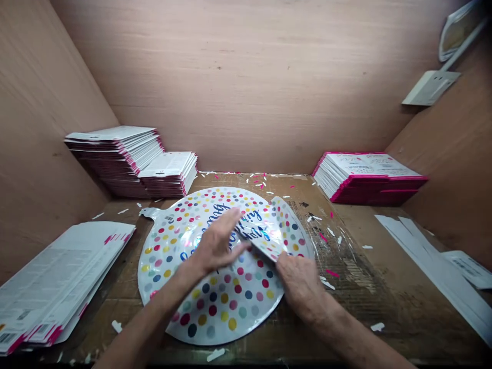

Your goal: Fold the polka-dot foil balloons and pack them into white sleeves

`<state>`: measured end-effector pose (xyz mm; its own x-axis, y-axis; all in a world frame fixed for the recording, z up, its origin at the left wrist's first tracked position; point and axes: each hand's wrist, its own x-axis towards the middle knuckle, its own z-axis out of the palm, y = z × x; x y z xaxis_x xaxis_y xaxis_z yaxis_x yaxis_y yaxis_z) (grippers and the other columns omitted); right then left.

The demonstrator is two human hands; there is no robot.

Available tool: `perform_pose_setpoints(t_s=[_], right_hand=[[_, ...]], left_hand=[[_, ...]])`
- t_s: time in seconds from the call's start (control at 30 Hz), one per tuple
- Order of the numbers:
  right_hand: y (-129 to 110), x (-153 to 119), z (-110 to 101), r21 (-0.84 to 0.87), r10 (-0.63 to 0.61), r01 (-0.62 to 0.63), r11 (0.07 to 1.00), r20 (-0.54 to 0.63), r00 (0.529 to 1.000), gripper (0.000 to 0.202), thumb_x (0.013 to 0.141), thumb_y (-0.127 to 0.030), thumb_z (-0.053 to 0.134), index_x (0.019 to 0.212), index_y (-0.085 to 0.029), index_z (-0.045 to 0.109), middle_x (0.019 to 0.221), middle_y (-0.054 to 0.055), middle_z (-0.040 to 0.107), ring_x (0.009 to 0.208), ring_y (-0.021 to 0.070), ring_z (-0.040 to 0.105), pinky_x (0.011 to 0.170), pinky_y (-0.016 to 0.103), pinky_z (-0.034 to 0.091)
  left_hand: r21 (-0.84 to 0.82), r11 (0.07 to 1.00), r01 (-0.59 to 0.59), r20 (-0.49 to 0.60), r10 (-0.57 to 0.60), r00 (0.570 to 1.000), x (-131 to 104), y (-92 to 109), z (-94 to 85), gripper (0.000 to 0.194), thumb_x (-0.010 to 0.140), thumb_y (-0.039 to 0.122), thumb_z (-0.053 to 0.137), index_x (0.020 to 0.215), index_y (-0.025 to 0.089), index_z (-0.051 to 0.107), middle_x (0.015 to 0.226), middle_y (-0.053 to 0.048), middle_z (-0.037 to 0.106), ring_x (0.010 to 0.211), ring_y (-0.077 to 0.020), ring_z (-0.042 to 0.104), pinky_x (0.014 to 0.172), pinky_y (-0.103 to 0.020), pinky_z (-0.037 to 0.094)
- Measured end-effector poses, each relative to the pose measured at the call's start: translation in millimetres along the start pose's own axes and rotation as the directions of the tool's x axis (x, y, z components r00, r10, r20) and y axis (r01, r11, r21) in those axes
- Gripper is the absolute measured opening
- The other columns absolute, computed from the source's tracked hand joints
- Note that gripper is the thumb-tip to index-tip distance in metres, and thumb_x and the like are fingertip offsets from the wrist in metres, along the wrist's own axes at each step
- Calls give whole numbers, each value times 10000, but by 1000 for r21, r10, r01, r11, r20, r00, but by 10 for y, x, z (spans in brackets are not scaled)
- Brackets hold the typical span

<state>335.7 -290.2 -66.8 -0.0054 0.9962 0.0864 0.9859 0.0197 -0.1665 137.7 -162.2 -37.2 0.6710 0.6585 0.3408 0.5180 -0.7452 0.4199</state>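
Note:
A flat round foil balloon [230, 302], white with coloured dots and blue lettering, lies on the cardboard surface with its tail at the upper left. Its right side is folded over toward the middle. My right hand [300, 282] has its fingers closed on the edge of that fold. Above the balloon's centre, my left hand [219, 241] is spread, thumb apart from the fingers, close to the upper end of the fold. Slight motion blur softens both hands.
White-and-pink card stacks [123, 159] stand at the back left, another stack [372, 174] at the back right. Printed cards [65, 277] lie at left, white strips [434, 266] at right. Paper scraps dot the cardboard [353, 307]. Wooden walls enclose three sides.

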Motion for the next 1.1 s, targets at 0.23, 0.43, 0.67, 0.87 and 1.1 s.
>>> perform_pose_setpoints(t_s=[0.23, 0.43, 0.67, 0.87, 1.1], right_hand=[[-413, -234, -81, 321, -600, 592, 740, -83, 796, 911, 837, -522, 631, 1512, -61, 228, 1435, 242, 464, 1322, 323, 460, 1030, 445, 452], [-207, 5, 210, 115, -675, 690, 714, -147, 723, 506, 908, -136, 470, 1413, -144, 446, 1417, 191, 509, 1317, 276, 468, 1069, 484, 410], [-291, 334, 125, 449, -607, 566, 691, -64, 792, 352, 939, -271, 426, 1225, -197, 616, 1176, 100, 685, 1048, 214, 640, 897, 333, 500], [-475, 665, 334, 534, -112, 84, 841, 20, 994, 462, 949, -531, 407, 655, -203, 547, 603, 1, 590, 580, 153, 547, 559, 252, 390], [-631, 837, 322, 231, -45, 30, 973, 60, 997, 445, 941, -474, 449, 596, -204, 525, 611, 20, 604, 589, 162, 546, 533, 264, 315]], left_hand=[[117, 988, -105, -117, 118, 986, -1103, 48, 190, 295, 933, 166, 459, 1158, 198, 647, 1210, -101, 686, 1234, -260, 576, 1009, -438, 514], [122, 990, -71, -200, 95, 975, -1536, -115, -7, 353, 883, 65, 469, 1168, 190, 636, 1236, -108, 665, 1244, -243, 566, 1008, -403, 514], [-14, 982, 186, -157, -186, 970, -1657, -79, -107, 276, 875, 165, 501, 1060, 221, 698, 1022, -74, 721, 970, -229, 661, 861, -370, 541], [-172, 687, 706, -213, -725, 654, -1468, -158, -44, 382, 864, 299, 589, 1237, 221, 566, 809, 12, 695, 696, -162, 676, 734, -300, 534], [226, 853, 470, -348, -380, 857, -1328, -120, -15, 416, 918, 279, 500, 1317, 163, 510, 1410, -150, 518, 1320, -293, 477, 1053, -442, 441]])
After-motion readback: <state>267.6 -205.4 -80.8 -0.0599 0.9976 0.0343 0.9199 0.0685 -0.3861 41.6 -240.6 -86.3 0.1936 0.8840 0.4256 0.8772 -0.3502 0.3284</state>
